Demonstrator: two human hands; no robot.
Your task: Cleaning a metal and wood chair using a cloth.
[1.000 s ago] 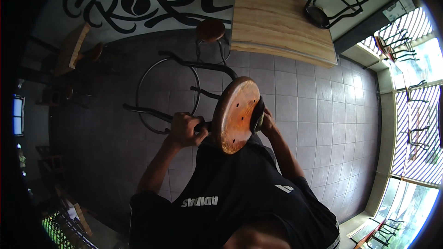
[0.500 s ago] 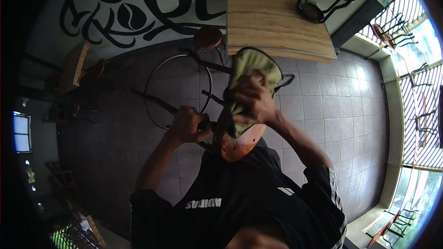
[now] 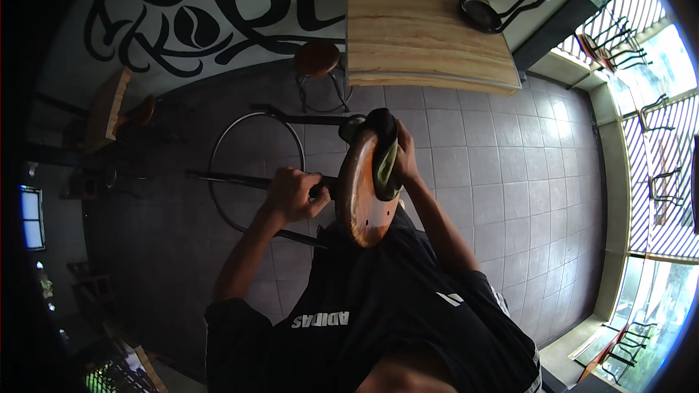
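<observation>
The left arm [image 3: 249,251] slants up and in, its lower part bare — and the left hand [image 3: 293,195] curls into a snug grip, thumb [image 3: 319,207] to the right. The right arm [image 3: 439,224] leans in too; the right hand [image 3: 406,160] sits higher, partly hidden.

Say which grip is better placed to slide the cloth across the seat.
Likely the right grip: it holds the green cloth against the seat, while the left grip clasps a stool leg.

The tipped stool [image 3: 357,195] lies between left hand [image 3: 293,195] and right hand [image 3: 406,157], a cloth [image 3: 386,172] on it, a table [image 3: 419,36] beyond.
</observation>
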